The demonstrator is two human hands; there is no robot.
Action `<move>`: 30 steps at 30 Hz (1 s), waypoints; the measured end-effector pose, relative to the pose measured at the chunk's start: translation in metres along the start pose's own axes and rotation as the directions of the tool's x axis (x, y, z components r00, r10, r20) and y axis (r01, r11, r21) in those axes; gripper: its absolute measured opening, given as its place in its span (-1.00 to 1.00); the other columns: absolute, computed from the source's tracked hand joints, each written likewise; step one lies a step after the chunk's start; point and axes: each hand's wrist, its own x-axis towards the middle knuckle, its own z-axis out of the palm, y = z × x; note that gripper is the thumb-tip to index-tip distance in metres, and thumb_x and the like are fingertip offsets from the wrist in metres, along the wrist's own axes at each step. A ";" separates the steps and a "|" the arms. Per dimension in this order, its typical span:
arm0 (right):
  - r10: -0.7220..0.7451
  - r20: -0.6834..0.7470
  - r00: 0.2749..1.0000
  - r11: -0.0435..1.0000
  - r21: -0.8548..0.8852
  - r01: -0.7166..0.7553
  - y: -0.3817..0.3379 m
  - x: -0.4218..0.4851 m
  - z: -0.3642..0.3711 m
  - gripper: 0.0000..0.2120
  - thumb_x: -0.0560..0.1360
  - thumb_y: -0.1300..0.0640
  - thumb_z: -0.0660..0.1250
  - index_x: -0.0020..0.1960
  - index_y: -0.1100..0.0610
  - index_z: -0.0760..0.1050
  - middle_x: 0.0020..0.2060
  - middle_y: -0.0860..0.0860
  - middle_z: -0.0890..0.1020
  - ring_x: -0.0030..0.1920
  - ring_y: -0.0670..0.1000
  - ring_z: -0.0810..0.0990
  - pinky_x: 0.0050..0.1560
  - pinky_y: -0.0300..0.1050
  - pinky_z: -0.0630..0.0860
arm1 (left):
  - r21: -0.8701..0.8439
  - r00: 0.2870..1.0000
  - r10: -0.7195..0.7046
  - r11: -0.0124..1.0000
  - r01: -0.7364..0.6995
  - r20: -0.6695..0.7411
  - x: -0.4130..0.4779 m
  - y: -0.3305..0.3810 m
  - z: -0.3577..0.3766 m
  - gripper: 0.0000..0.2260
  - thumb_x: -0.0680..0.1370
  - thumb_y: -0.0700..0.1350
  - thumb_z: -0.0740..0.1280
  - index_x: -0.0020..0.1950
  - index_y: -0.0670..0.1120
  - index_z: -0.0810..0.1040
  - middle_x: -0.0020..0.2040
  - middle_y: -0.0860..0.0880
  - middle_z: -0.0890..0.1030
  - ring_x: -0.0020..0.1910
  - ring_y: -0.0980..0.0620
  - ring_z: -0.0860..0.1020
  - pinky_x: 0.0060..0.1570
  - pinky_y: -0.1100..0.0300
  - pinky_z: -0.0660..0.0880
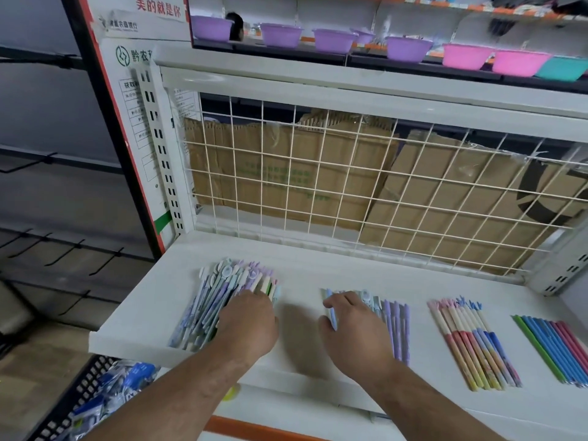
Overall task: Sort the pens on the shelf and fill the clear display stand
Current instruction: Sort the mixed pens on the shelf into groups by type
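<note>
Pinching a front-to-back pale-blue pen [332, 315], right hand [356, 329] sits just left of purple row [398, 332]; left hand [251, 323] covers mixed pile [203, 307], grip unclear.

Plastic bowls [280, 35] (purple, pink, teal) sit above flattened cardboard [273, 186].

Four groups of pens lie in a row on the shelf [318, 268]: a pile [206, 300] at the left, then a second group [396, 326], a third group [471, 338] and a fourth group [553, 348] at the right. Behind them stands a wire grid [350, 186], with cardboard [254, 186] behind it.
</note>
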 end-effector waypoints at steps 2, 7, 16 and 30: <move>0.005 -0.006 1.000 1.000 0.004 -0.005 0.001 -0.001 0.000 -0.80 0.46 0.09 0.42 0.08 0.05 0.63 0.01 -0.04 0.65 -0.16 0.02 0.67 -0.29 -0.22 0.41 | -0.024 1.000 0.000 1.000 0.000 0.024 0.004 0.001 -0.001 -0.75 0.54 0.06 0.25 0.08 -0.06 0.55 0.02 -0.04 0.61 0.00 -0.05 0.61 -0.22 0.18 0.37; 0.025 0.008 1.000 0.999 0.022 -0.025 0.005 -0.003 -0.002 -0.84 0.49 0.07 0.37 0.06 0.02 0.61 -0.03 -0.08 0.61 -0.35 -0.06 0.56 -0.35 -0.27 0.30 | -0.016 0.996 -0.011 1.000 0.012 0.089 0.014 0.006 -0.007 -0.86 0.51 0.01 0.30 -0.04 -0.03 0.44 -0.26 0.07 0.45 -0.25 0.00 0.47 -0.30 0.19 0.31; 0.092 -0.014 0.996 0.996 0.006 -0.092 0.014 -0.011 -0.015 -0.88 0.48 0.06 0.38 0.00 -0.04 0.64 -0.06 -0.13 0.67 -0.20 -0.06 0.66 -0.09 -0.07 0.55 | 0.085 0.969 -0.053 0.996 0.033 0.240 0.023 0.020 -0.009 -0.81 0.47 -0.05 0.27 0.05 -0.06 0.53 -0.10 0.02 0.62 -0.06 -0.02 0.62 -0.19 0.21 0.43; 0.104 0.242 0.965 0.984 0.115 -0.135 0.063 -0.022 -0.049 -0.84 0.59 0.10 0.22 -0.01 0.09 0.57 0.07 0.01 0.67 0.33 0.18 0.53 0.39 0.03 0.43 | 0.207 0.970 -0.177 0.968 0.141 0.168 0.018 0.041 0.000 -0.75 0.58 -0.18 0.23 0.25 -0.08 0.50 0.13 0.01 0.63 0.12 -0.01 0.63 -0.15 0.14 0.44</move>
